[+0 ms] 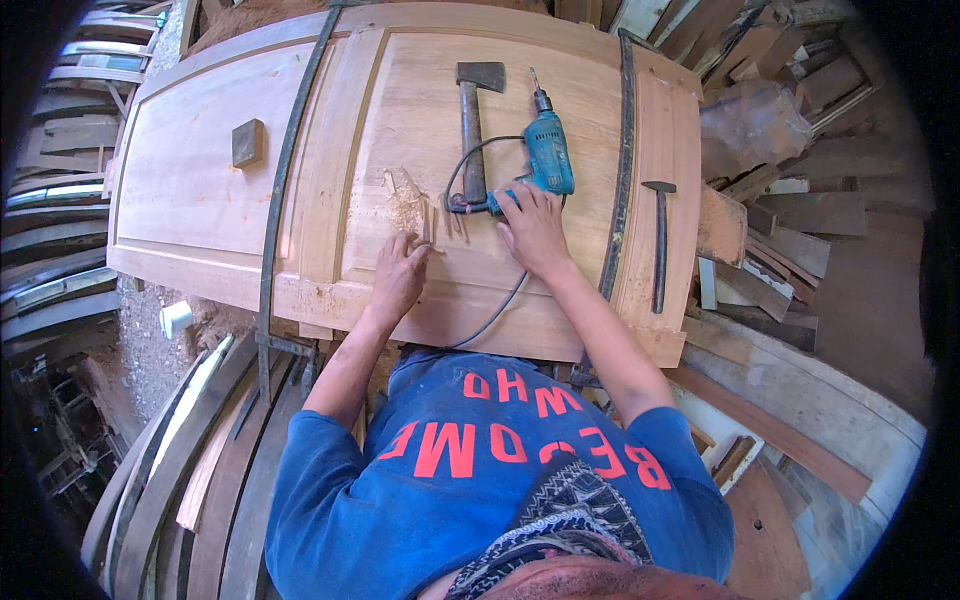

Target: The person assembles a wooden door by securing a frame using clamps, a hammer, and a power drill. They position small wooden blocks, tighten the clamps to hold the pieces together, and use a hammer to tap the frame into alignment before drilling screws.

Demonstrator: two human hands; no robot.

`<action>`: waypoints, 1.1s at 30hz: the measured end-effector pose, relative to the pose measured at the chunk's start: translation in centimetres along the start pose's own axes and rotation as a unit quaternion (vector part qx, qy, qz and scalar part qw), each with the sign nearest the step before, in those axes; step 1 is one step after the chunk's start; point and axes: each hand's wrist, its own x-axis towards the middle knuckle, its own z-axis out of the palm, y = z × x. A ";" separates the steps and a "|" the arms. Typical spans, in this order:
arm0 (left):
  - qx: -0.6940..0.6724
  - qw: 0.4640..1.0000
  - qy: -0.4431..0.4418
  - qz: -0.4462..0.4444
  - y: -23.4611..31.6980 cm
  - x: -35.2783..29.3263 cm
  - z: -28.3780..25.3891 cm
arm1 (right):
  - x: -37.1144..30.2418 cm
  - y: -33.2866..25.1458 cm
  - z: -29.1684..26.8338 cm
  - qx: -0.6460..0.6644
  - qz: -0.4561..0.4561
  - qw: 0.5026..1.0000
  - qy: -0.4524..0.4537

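Both hands on the door panel, drill at my right.

My right hand [532,228] is closed over the handle end of the teal electric drill [545,152], which lies on the pale wooden door [200,170]. My left hand [400,272] rests open, fingers spread, by thin wood pegs [432,222] and a sawdust patch [405,195]. A hatchet [473,120] lies just left of the drill, a hammer [659,240] lies right, and dark metal clamp bars [283,180] cross the panel.

I see the drill [547,155] lying on the door panel [200,180], with the hatchet [473,120] just left of it and the hammer [659,245] to its right. The small block [247,142] lies far left.
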 end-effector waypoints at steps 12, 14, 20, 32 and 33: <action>-0.052 0.997 0.032 -0.053 -3.1 -1.7 2.3 | 2.8 3.4 -1.6 -0.133 0.045 0.980 -0.144; -0.139 0.981 0.045 -0.130 -3.7 -2.9 3.1 | 3.4 2.4 -0.9 -0.099 0.040 0.985 -0.135; -0.547 0.740 0.035 -0.391 -2.8 -4.6 2.6 | 2.6 -5.2 5.3 0.098 0.086 0.977 -0.169; -0.610 0.644 0.006 -0.462 -1.7 -3.4 2.0 | 1.6 -8.1 8.3 0.030 0.164 0.978 -0.127; -0.622 0.632 -0.002 -0.463 -1.8 -3.4 2.4 | 1.4 -8.2 8.0 0.023 0.159 0.979 -0.126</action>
